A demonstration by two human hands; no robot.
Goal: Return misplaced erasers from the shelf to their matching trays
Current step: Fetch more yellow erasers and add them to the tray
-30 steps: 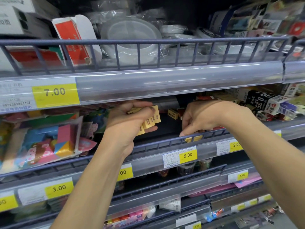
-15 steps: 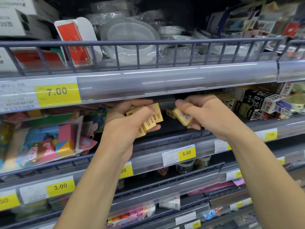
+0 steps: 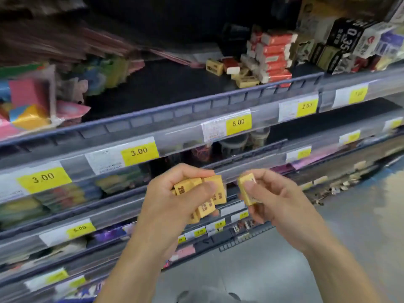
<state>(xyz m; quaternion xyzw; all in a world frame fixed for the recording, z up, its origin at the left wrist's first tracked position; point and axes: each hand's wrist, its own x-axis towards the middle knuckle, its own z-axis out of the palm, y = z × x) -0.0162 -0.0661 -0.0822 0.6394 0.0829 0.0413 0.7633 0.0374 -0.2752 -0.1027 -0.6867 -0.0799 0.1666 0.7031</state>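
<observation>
The left hand [image 3: 172,200] gripped a bunch of yellow erasers [image 3: 205,195], thumb pressed across their fronts and fingers curled behind; several wrapped blocks fanned out below the thumb, the lowest ones poking past the palm. The right hand [image 3: 271,200] pinched one more yellow eraser [image 3: 248,189] between thumb and curled fingers, tilted, just beside the bunch but not touching it. Both hands hung in front of the lower shelves, well below the shelf [image 3: 166,86] where the other erasers lay.

On that dark shelf, toward the right, a few loose yellow erasers [image 3: 246,79] lay near the front rail [image 3: 196,103], one more of them [image 3: 214,66] lying farther back, just beside a red and white eraser [image 3: 232,65]. Right of these stood a stack of orange and white erasers [image 3: 274,55], piled several high. Farther right sat black boxes [image 3: 345,38] marked 0.35 and some white boxes [image 3: 371,38]. The left end of the shelf held coloured paper packs [image 3: 28,101], blurred. The middle of the shelf showed only its bare dark surface.

Price tags ran along the shelf edges: a 5.00 tag [image 3: 238,123] and a 2.00 tag [image 3: 307,106] under the eraser shelf, and two 3.00 tags [image 3: 140,150] one level down. Goods on the lower shelves were too blurred to tell. Grey floor [image 3: 349,226] showed at the lower right. The trays could not be made out.
</observation>
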